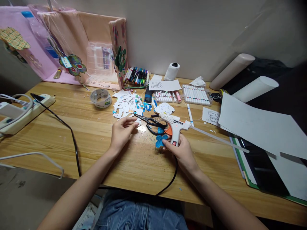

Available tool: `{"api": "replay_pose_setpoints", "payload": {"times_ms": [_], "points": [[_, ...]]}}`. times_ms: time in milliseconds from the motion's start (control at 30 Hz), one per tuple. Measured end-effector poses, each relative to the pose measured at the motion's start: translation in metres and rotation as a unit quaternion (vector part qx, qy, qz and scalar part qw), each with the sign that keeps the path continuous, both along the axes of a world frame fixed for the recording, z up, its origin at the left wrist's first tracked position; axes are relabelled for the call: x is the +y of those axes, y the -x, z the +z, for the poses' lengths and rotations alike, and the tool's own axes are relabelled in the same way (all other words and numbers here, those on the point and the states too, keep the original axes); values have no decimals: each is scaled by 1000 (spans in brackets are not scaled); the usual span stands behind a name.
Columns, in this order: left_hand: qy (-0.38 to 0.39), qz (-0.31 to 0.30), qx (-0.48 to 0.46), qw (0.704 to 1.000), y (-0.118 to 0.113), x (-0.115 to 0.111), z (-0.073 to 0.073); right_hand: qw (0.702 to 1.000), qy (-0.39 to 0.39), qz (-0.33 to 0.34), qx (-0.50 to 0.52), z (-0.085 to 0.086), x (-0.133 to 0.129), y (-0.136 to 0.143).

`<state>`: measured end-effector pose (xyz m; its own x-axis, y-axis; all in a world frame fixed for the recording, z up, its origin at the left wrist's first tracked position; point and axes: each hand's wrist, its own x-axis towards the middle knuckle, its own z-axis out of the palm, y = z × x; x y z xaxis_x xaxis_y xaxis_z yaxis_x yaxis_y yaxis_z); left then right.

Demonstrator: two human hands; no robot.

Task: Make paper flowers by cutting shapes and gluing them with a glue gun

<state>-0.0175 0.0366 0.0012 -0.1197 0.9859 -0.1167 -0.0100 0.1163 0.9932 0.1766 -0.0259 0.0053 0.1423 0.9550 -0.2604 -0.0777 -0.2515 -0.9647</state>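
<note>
My left hand [123,132] hovers over the table by the scissor tips, its fingers loosely curled and a little apart, with nothing visible in them. My right hand [183,151] pinches a small blue flower-shaped cutout [160,140] between thumb and fingers. Just above that hand is a white hot glue gun [176,126] with an orange trigger; a long glue stick [220,139] sticks out of its back. The black-handled scissors [153,123] lie beside the gun's nozzle. Another blue piece [160,130] shows partly behind the scissor handles.
Paper scraps [127,103], a tape roll [100,98] and marker sets [196,94] lie farther back. A pink fabric-covered box [96,28] stands at back left. At left is a power strip [28,111] with cables. White sheets [259,123] cover the right side.
</note>
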Motion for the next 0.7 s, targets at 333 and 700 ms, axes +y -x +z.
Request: {"api": "replay_pose_setpoints", "payload": {"times_ms": [333, 700], "points": [[-26, 0, 57, 998, 3, 3, -4, 1000, -4, 2, -8, 1, 0, 1], [-66, -46, 198, 977, 5, -1, -1, 1000, 9, -3, -7, -1, 0, 1]]}}
